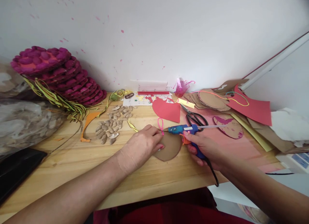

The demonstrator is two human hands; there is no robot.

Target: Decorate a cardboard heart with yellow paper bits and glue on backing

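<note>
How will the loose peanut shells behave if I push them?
The peanut shells may roll or rock, since their shape is rounded. They could scatter, because they lie loose on the table. They look dry, so probably light and fragile.

- We see a deep red garment (173,214) across the lap, its cloth smooth and broad.
- At its left side we notice a magenta-pink edge (103,217).
- We find both forearms bare up to the picture's edges.
- On the left hand (146,141), we make out what may be reddish-pink polish on the thumbnail (162,146).
</note>
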